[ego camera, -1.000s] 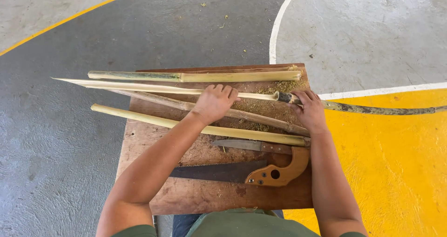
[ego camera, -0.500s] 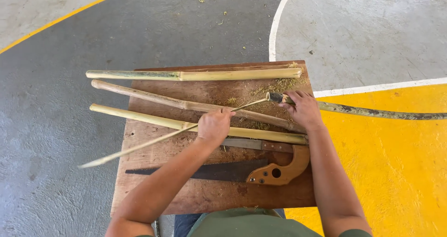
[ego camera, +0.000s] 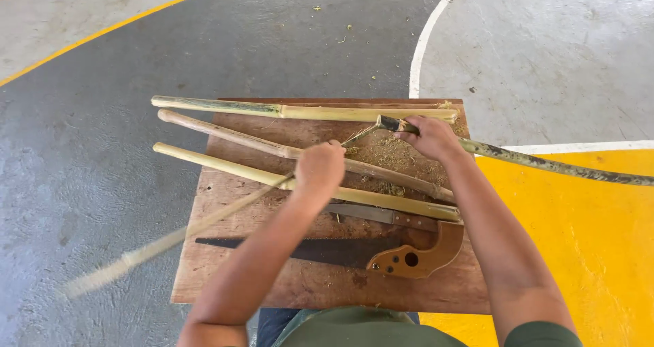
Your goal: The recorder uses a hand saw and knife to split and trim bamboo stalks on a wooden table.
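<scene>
Left hand (ego camera: 319,168) fingers clamped on a peeling bamboo strip (ego camera: 170,241), right hand (ego camera: 429,137) gripping the mottled stalk (ego camera: 545,163), bamboo poles (ego camera: 272,153), handsaw (ego camera: 381,253), knife (ego camera: 381,215) across the wooden board (ego camera: 327,285).

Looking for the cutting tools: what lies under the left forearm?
Under the left forearm the handsaw blade and a knife lie on the wooden board; the knife's tip is covered.
</scene>
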